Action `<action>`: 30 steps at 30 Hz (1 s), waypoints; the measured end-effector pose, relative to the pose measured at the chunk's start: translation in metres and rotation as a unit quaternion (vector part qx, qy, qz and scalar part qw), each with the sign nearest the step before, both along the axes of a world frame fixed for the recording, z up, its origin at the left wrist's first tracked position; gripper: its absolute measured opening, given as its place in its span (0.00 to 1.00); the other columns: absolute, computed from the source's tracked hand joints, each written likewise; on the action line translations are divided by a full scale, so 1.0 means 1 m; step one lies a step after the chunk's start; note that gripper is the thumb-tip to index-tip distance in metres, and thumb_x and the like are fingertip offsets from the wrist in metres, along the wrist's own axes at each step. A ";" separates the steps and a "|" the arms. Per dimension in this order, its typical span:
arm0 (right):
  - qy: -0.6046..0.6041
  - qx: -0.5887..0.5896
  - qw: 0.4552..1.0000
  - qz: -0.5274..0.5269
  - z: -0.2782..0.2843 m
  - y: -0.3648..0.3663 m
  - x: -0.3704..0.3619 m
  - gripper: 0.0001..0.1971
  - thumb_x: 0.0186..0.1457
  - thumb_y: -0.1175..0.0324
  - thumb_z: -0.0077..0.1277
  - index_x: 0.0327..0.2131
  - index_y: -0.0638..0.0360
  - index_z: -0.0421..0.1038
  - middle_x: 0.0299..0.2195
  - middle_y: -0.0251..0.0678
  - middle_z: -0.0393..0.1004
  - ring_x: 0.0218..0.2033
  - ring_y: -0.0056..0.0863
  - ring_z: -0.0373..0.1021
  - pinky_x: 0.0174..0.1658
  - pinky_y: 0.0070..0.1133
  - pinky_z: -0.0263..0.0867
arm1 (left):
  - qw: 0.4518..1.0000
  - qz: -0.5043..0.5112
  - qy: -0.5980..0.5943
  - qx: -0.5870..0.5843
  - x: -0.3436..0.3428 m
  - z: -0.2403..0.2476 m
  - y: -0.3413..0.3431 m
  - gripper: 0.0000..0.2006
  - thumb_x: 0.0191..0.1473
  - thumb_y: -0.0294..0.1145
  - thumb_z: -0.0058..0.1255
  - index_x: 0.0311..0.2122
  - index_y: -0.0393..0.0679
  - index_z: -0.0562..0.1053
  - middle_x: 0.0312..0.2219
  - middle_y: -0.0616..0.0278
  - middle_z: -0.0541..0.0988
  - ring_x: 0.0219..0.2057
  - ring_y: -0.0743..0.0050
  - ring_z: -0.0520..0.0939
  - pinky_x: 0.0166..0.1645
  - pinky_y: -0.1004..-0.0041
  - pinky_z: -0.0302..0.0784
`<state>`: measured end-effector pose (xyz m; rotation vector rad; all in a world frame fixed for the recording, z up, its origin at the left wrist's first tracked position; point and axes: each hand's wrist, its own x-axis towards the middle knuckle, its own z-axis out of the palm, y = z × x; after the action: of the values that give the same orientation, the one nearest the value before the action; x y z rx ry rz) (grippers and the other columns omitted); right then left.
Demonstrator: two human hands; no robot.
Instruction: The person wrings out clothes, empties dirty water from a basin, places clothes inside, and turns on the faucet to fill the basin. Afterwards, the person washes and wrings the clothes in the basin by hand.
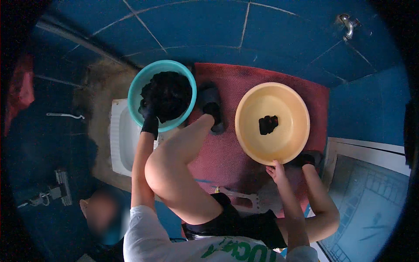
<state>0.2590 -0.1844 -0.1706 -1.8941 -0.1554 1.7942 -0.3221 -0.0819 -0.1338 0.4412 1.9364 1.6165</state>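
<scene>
My left hand (149, 114), in a black glove, reaches into a teal basin (132, 101) at the left. A dark heap of black cloth (171, 96) fills the basin, and the gloved fingers blend into it, so their hold is hidden. My bare right hand (276, 171) grips the near rim of a pale yellow basin (251, 142), thumb on top and fingers curled beneath. A small crumpled black cloth (268, 125) lies on the bottom of that yellow basin, apart from my hand.
A red mat (227, 150) covers the floor under the yellow basin. Beside the teal basin is a white squat toilet (117, 139). My dark slippers (212, 107) rest on the mat. A tap (348, 26) juts from the blue tiled wall. At the lower left, a person (102, 214) shows blurred.
</scene>
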 end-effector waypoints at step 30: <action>-0.013 0.038 0.999 -0.011 -0.018 0.018 0.022 0.18 0.43 0.61 0.45 0.40 0.49 0.56 0.33 0.31 0.65 0.33 0.27 0.63 0.39 0.29 0.60 | 0.973 -0.166 0.163 -0.013 0.040 0.126 0.024 0.18 0.47 0.33 0.42 0.45 0.43 0.62 0.40 0.64 0.68 0.38 0.73 0.70 0.42 0.72 0.66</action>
<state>0.2808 -0.1668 -0.1882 -1.8591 -0.2075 1.7251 -0.2821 -0.0579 -0.0073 1.0154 1.9798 1.3645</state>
